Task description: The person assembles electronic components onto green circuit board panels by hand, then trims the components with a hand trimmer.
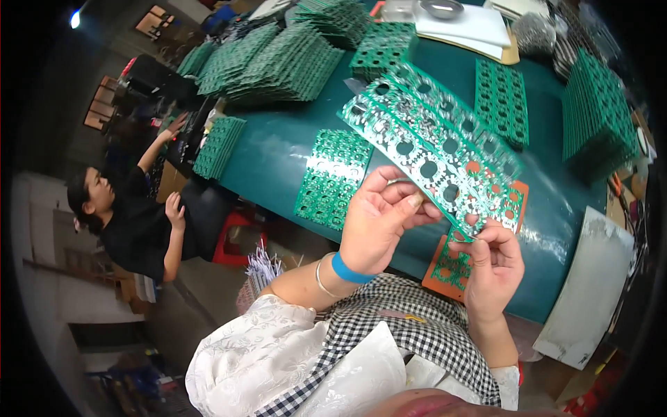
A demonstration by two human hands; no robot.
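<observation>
My left hand (385, 219) pinches the lower edge of a green circuit board panel (417, 125) with rows of round holes. The panel hangs tilted above the table, its surface shining with solder pads. At its near right corner, my right hand (495, 264) grips it between thumb and fingers. Partly hidden under the panel and my right hand lies an orange fixture plate (435, 267) with green board showing in it. Left of my hands, another green panel (332, 177) lies flat on the teal table (271, 149).
Stacks of green panels (278, 62) fill the far left of the table. More panels lie at the far right (501, 101), and a tall stack (599, 115) stands by the right edge. A grey-white board (580, 292) leans there. A person in black (139, 215) works at left.
</observation>
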